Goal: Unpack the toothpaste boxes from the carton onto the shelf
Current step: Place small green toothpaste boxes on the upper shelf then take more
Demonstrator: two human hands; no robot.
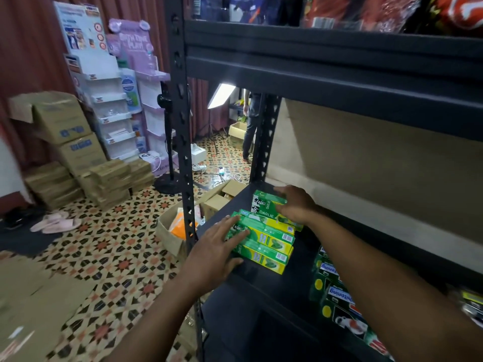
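**A:** Black shelf low in the frame, tiled storeroom around it. The left hand lies flat, fingers straight, on a stack of toothpaste boxes.

**B:** Just behind, the right hand is clamped round a standing green box.

**A:** A handful shelved, then. The open carton sits on the floor at centre-left, and I can't tell how many remain.
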